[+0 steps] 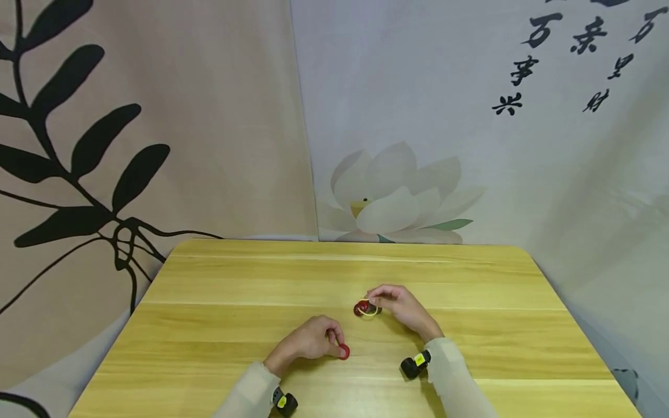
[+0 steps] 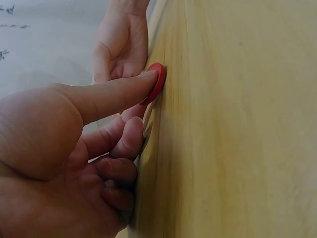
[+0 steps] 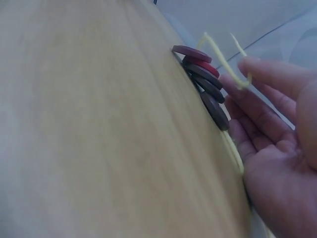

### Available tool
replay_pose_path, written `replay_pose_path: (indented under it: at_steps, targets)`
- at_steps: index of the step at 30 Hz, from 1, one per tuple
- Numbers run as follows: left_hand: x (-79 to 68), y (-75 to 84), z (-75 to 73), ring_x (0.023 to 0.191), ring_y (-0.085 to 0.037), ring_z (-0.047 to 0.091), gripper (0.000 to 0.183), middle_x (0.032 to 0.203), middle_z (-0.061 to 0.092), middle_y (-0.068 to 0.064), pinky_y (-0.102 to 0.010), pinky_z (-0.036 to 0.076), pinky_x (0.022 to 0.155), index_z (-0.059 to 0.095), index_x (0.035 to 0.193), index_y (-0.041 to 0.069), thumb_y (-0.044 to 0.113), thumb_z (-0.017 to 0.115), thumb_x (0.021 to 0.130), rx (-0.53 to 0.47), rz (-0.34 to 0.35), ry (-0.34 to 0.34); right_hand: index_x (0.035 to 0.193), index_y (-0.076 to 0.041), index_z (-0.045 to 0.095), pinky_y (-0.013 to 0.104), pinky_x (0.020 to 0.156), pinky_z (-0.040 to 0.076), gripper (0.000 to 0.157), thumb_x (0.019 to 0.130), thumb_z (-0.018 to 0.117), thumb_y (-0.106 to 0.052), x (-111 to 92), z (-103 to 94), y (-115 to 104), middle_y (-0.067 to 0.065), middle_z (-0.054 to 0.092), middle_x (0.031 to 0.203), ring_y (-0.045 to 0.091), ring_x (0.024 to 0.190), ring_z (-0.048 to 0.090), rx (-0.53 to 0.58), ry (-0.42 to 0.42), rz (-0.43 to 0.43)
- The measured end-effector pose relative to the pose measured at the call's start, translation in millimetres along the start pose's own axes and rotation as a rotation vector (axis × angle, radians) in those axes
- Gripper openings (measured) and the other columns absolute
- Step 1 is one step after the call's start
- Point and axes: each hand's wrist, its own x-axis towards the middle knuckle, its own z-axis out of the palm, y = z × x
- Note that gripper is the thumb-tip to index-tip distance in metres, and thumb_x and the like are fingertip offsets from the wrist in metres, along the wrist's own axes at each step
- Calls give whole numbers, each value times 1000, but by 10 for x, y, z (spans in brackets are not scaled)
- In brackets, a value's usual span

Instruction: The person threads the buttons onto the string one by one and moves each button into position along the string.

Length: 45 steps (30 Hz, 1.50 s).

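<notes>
Between thumb and fingers, my left hand [image 1: 316,338] pinches a small red disc [image 2: 159,83] that stands on its edge close to the tabletop. Farther back and to the right, my right hand [image 1: 401,306] pinches a yellow cord [image 3: 223,58] between thumb and forefinger. Part of the cord loops up from several dark and red discs [image 3: 205,79], which lie overlapped on the table under the fingers. More cord trails along the table beside the right palm in the right wrist view. How the cord passes through the discs is hidden.
The wooden table [image 1: 235,273] has rounded far corners and a straight back edge. Behind it hangs a printed cloth [image 1: 235,116] with leaves, a lotus and characters. Each wrist wears a small black camera [image 1: 415,364].
</notes>
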Motion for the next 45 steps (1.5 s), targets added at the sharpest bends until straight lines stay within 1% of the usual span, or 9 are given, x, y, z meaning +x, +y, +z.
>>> replay_pose_path:
  at_steps: [7, 13, 18, 24, 28, 32, 35, 39, 45]
  targets:
    - [-11, -25, -2, 61, -9, 48, 15, 67, 55, 5, -22, 38, 55, 68, 77, 15, 18, 83, 80, 15, 23, 38, 110, -9, 72, 34, 98, 46, 20, 96, 66, -22, 6, 19, 6, 7, 67, 120, 21, 115, 59, 0, -8, -13]
    - [-3, -25, 18, 58, -8, 47, 14, 65, 54, 5, -21, 36, 53, 68, 77, 15, 17, 80, 82, -21, 34, 80, 110, -7, 72, 29, 95, 47, 19, 96, 65, -19, -3, 29, -4, 10, 67, 121, 22, 116, 59, -10, 2, -17]
    - [-11, -30, 30, 59, -8, 46, 10, 66, 54, 4, -21, 36, 53, 69, 78, 11, 13, 77, 84, -74, 28, 113, 110, -7, 71, 32, 94, 47, 19, 96, 66, -20, 8, 48, 23, 9, 68, 117, 20, 112, 60, -12, 18, -8]
    - [3, -44, -3, 62, -10, 48, 6, 70, 57, 3, -22, 38, 56, 72, 82, 9, 13, 75, 85, -141, 22, 139, 107, -10, 72, 35, 89, 47, 17, 96, 66, -22, 37, 87, -8, 6, 71, 109, 18, 103, 63, -57, 62, 7]
    - [25, -37, -55, 67, -12, 50, 8, 76, 62, 3, -25, 41, 60, 75, 84, 10, 17, 73, 88, -130, -1, 190, 103, -11, 72, 34, 88, 48, 12, 96, 65, -18, 58, 112, -59, 4, 72, 104, 17, 98, 65, -88, 108, 15]
    - [37, -17, -147, 72, -14, 51, 10, 81, 67, 1, -28, 42, 62, 76, 85, 10, 17, 71, 89, -126, -30, 252, 100, -8, 72, 31, 83, 51, 11, 95, 66, -15, 84, 139, -126, 7, 72, 100, 17, 93, 66, -99, 124, 1]
    - [46, -5, -221, 69, -14, 51, 10, 81, 67, -2, -27, 41, 58, 76, 86, 8, 15, 70, 89, -162, -50, 285, 100, -4, 71, 31, 79, 51, 12, 95, 66, -13, 95, 150, -167, 11, 72, 99, 19, 91, 66, -98, 120, -18]
    - [54, 18, -296, 64, -13, 51, 10, 80, 65, -3, -25, 40, 54, 76, 89, 7, 16, 71, 89, -221, -85, 333, 102, -1, 71, 32, 78, 51, 15, 95, 65, -13, 87, 159, -208, 13, 71, 100, 22, 92, 66, -87, 124, -12]
    - [74, 27, -353, 65, -14, 51, 10, 84, 65, -5, -26, 41, 56, 76, 89, 8, 17, 70, 90, -254, -134, 416, 101, -6, 72, 32, 78, 50, 12, 95, 65, -14, 84, 179, -283, 6, 71, 98, 18, 90, 65, -119, 169, 30]
